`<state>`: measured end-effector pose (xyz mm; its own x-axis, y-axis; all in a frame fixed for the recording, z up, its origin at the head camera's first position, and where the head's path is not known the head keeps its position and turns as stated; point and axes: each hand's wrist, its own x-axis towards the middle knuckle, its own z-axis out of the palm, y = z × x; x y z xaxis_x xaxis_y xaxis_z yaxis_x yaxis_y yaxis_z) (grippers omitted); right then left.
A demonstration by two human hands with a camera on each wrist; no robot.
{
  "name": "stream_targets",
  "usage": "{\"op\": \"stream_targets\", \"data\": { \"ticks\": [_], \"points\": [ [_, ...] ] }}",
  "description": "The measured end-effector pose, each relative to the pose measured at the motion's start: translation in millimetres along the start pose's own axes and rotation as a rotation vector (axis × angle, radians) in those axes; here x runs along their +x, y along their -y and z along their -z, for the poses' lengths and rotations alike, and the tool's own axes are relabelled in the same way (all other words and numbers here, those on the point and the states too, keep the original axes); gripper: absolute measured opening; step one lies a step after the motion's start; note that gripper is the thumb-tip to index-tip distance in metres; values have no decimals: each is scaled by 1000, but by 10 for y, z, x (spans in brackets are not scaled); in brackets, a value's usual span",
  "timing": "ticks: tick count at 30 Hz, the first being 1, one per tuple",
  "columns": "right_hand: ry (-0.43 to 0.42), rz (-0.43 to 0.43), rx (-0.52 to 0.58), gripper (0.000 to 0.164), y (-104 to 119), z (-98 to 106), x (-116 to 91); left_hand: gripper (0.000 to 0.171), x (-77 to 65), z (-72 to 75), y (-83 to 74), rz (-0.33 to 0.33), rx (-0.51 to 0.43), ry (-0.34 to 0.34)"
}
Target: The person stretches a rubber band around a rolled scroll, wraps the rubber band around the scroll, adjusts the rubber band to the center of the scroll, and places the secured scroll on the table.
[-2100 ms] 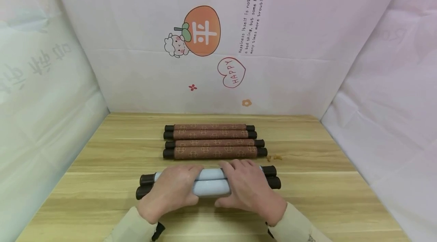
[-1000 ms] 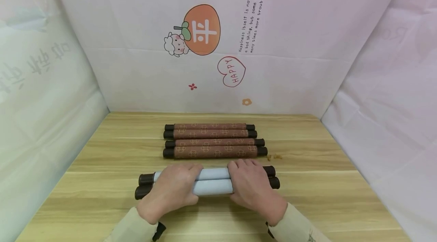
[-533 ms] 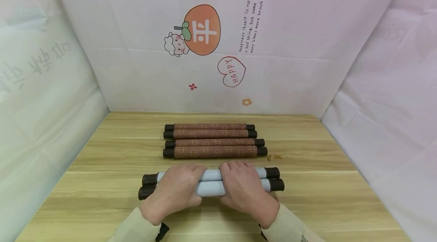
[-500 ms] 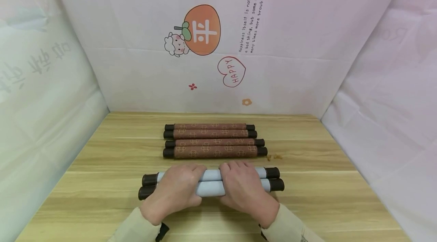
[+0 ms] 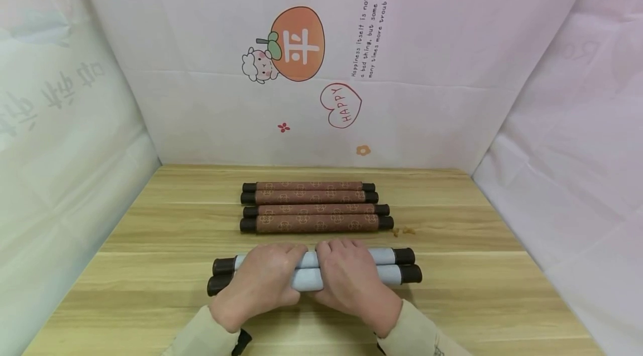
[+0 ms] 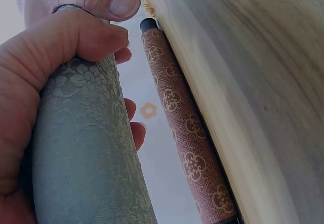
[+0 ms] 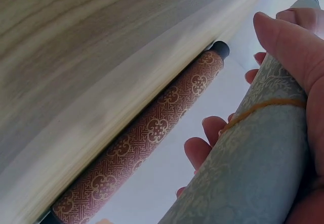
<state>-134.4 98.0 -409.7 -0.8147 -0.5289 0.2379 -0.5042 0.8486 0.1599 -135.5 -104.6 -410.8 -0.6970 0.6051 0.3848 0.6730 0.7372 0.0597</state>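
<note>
The left hand (image 5: 263, 278) and the right hand (image 5: 351, 280) are both clamped around the pale blue rolls (image 5: 307, 280), a pair lying side by side, left to right, at the near part of the scene; thumbs sit on the near side, fingers over the far side, with a small gap between the two hands. To handle this well, the person would best squeeze evenly with each hand, so that neither roll slips past the other, and keep the black ends (image 5: 404, 256) in line, since the pair tilts slightly in the head view. The orange cord (image 7: 278, 102) round the pale blue cloth should not be dragged askew by the grip. Whether the pair touches the counter (image 5: 452, 300) or is held just above it cannot be told. Farther off lie the near brown pair (image 5: 317, 224) and, just beyond, the far brown pair (image 5: 308, 197), backed by the white cloth (image 5: 427, 121). Against half a second ago, the hands are closer together, the pale blue rolls have shifted a little to the right, and more blue shows beyond the right hand; both brown pairs lie unchanged.
</note>
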Motion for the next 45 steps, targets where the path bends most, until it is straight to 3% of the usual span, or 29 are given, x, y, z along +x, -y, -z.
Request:
{"op": "stream_targets", "data": {
  "ticks": [9, 12, 15, 17, 24, 37, 45],
  "points": [
    [100, 11, 141, 92, -91, 17, -30, 48, -28, 3, 25, 37, -17, 70],
    [97, 20, 178, 103, -154, 26, -59, 51, -44, 12, 46, 55, -29, 92],
    [86, 18, 175, 104, -214, 9, -82, 52, -64, 11, 81, 72, -46, 100],
    [69, 13, 147, 99, -252, -11, -92, 53, -74, 16, 100, 81, -56, 102],
    [-22, 1, 97, 54, -326, -68, -104, 52, -68, 29, 136, 90, -30, 106],
    [14, -30, 86, 51, -406, -96, -84, 48, -79, 49, 177, 161, 34, 163],
    [31, -32, 108, 51, -430, -93, -99, 48, -127, 23, 202, 147, 32, 104]
  ]
}}
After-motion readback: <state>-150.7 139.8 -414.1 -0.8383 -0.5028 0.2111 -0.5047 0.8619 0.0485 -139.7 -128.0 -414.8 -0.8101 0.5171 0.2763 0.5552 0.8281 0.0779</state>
